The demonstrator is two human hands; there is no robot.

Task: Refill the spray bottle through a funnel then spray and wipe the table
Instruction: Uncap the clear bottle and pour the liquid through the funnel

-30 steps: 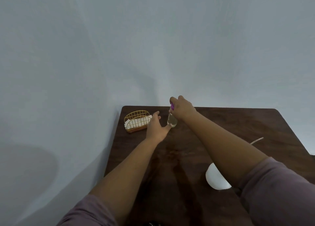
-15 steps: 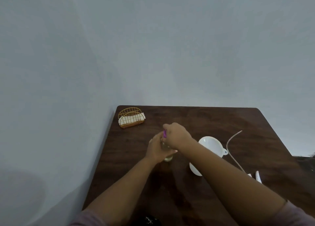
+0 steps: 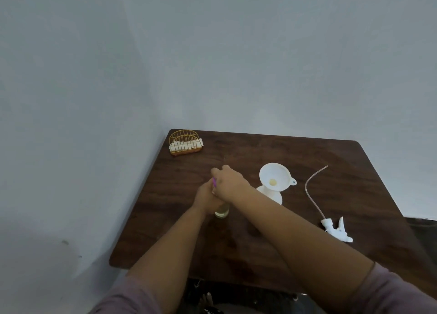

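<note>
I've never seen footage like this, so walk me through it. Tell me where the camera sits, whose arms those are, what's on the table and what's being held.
There is no machine here. The camera is worn on a person's head and looks forward and down, so the two arms reaching in from the bottom are that person's own.

The left hand grips a small clear bottle of pale liquid standing on the dark wooden table. The right hand curls over its top, where a bit of purple cap shows; whether it is twisting the cap cannot be told.

To the right stands a white spray bottle with a white funnel set in its neck. Further right lies its white trigger head with its long tube, taken off. At the far left corner sits a gold wire holder with white napkins.
</note>
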